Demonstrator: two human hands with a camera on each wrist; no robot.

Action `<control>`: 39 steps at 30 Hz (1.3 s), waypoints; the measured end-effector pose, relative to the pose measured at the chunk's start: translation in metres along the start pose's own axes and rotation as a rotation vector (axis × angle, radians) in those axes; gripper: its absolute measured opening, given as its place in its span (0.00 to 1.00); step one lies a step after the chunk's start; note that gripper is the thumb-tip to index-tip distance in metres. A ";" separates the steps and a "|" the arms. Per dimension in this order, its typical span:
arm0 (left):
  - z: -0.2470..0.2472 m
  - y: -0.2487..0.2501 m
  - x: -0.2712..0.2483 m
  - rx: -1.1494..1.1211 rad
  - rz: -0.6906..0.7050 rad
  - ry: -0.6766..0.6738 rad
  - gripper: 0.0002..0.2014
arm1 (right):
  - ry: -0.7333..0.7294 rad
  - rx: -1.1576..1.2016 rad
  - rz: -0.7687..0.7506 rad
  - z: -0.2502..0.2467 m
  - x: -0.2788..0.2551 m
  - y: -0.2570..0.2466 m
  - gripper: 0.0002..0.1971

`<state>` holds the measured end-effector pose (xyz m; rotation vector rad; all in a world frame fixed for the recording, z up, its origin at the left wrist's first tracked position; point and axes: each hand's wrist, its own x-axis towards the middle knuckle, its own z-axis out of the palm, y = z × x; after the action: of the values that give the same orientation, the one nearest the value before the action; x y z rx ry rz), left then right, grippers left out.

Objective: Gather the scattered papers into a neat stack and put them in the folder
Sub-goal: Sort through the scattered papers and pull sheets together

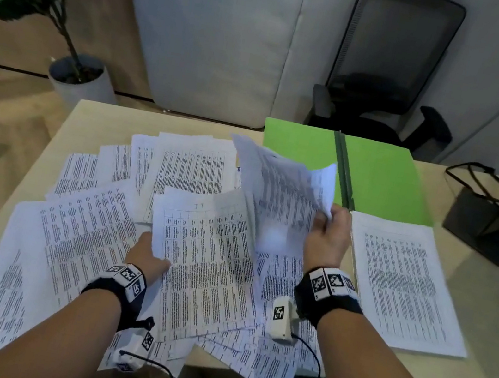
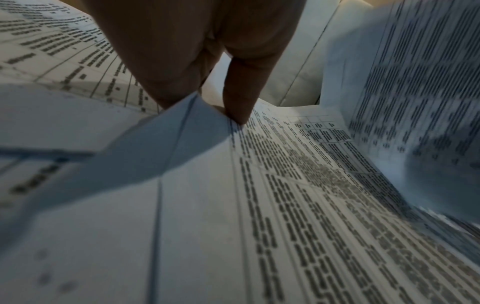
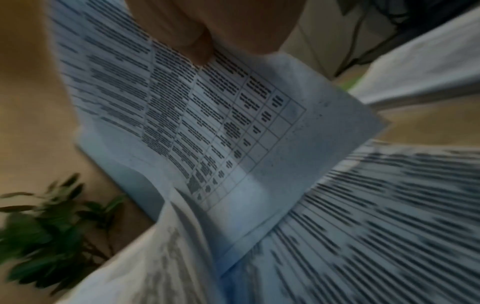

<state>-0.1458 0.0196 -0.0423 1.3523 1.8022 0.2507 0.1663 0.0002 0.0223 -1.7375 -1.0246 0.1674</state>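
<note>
Head view: right hand (image 1: 328, 236) pinched a lifted printed sheet (image 1: 278, 190) near the open green folder (image 1: 376, 178). Left hand (image 1: 146, 255) gripped another sheet's (image 1: 205, 264) left edge.

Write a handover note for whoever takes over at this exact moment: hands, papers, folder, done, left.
Right hand pinches a lifted, curling printed white sheet above the desk.
Left hand grips the edge of another printed sheet in the scattered pile.
Open green folder lies empty at the far side of the light wooden desk.
Done: a neat stack of printed papers sits in front of the folder.
Left: gather the remaining sheets, square the stack, put it in the folder.
</note>
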 end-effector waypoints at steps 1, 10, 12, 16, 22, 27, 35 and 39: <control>0.000 0.000 0.000 -0.021 -0.001 0.007 0.36 | 0.000 0.050 -0.073 0.002 0.003 -0.010 0.10; -0.004 0.007 -0.017 -0.112 0.110 0.053 0.28 | -0.188 0.355 -0.121 0.015 0.005 -0.077 0.13; -0.009 0.009 -0.016 -0.198 -0.005 0.024 0.11 | -0.339 0.260 0.174 0.023 -0.006 -0.060 0.06; -0.009 -0.003 -0.006 -0.586 -0.226 -0.047 0.45 | -0.436 0.043 0.455 0.031 -0.033 -0.026 0.10; -0.008 0.002 -0.007 -0.411 -0.131 0.053 0.23 | -0.533 -0.018 0.439 0.034 -0.042 -0.003 0.14; -0.013 0.001 -0.008 -0.221 -0.079 0.118 0.23 | -0.645 -0.064 0.493 0.027 -0.035 0.018 0.07; -0.015 0.036 -0.026 -0.251 0.172 0.113 0.37 | -0.749 -0.041 0.493 0.039 -0.047 0.004 0.20; -0.038 0.077 -0.037 -0.493 0.296 0.148 0.41 | -0.688 0.195 0.577 0.034 -0.024 -0.007 0.37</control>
<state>-0.1175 0.0293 0.0459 1.2547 1.5106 0.9116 0.1285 0.0077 0.0048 -1.7828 -0.8967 1.2568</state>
